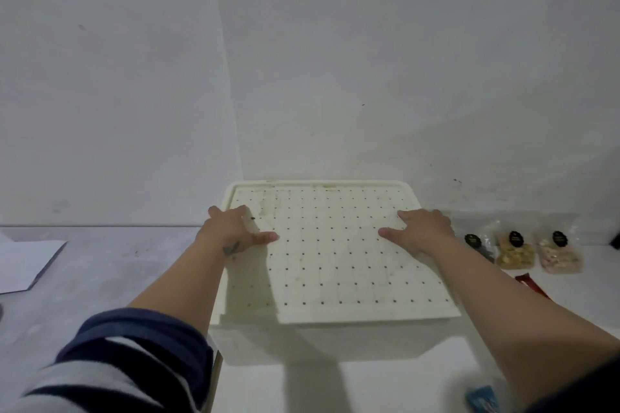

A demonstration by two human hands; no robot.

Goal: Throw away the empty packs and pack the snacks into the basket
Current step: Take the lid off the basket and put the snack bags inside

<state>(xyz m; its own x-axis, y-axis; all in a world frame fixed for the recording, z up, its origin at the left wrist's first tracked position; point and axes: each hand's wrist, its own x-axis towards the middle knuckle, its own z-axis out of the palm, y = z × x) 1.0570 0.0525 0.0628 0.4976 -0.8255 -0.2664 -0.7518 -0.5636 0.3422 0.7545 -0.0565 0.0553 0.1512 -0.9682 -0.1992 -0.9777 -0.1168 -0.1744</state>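
A white plastic basket (pixel 318 342) stands in front of me on the table, covered by a cream lid (pixel 335 251) dotted with small holes. My left hand (pixel 231 231) grips the lid's left edge, thumb on top. My right hand (pixel 422 231) grips its right edge the same way. The lid looks tilted, its left side raised a little. To the right of the basket lie three clear snack packs with black round labels: a dark one (pixel 478 245), a yellowish one (pixel 515 251) and a pinkish one (pixel 558 255). What the basket holds is hidden.
A red wrapper (pixel 533 283) lies just behind my right forearm. A blue pack (pixel 483 399) shows at the bottom right. A white sheet (pixel 27 261) lies on the grey surface at the left. White walls meet in a corner close behind the basket.
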